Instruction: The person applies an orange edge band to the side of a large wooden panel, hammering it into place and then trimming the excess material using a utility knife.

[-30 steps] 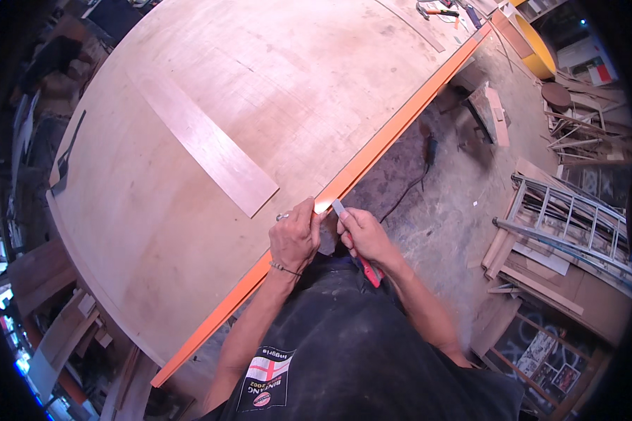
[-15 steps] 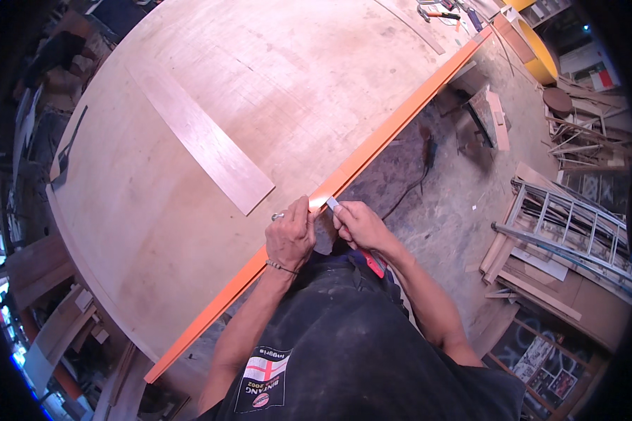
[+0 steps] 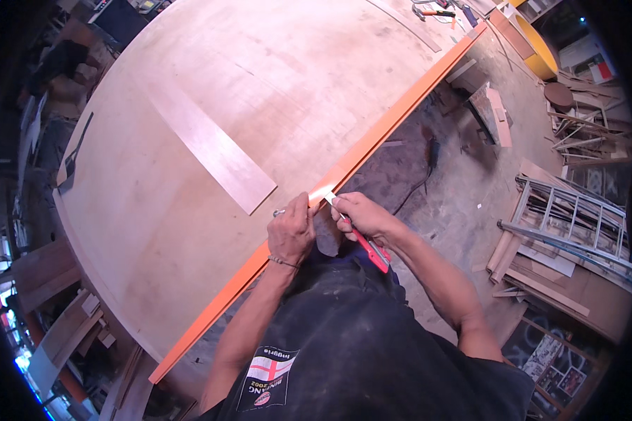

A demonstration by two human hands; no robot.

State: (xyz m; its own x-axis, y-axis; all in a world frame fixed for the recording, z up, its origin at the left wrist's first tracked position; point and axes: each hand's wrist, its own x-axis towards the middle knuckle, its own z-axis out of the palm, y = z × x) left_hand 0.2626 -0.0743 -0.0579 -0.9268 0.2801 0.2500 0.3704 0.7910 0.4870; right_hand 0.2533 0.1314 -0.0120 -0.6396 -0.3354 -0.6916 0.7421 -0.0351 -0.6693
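Note:
A long orange strip (image 3: pixel 400 116) with a groove along its side runs slantwise at the table's near edge. My left hand (image 3: pixel 291 231) is closed around its middle, fingers over the top and a ring on one finger. Just to the right, my right hand (image 3: pixel 364 216) grips a red utility knife (image 3: pixel 369 251). The knife's pale metal end pokes out past the fingers and meets the strip's near side, close to my left fingertips. Below the fist sticks out its red handle. Whether the blade cuts into the strip cannot be seen.
A thin wooden board (image 3: pixel 221 158) lies on the large pale tabletop (image 3: pixel 161 252). A hammer (image 3: pixel 435 12) and other tools sit at the far right corner. On the floor at right are a metal ladder (image 3: pixel 576 217), stacked boards and a yellow curved piece (image 3: pixel 537 49).
My right hand has turned the knife a little, so more of its red handle shows below the fist. My left hand keeps its hold on the strip. The whole view has shifted slightly.

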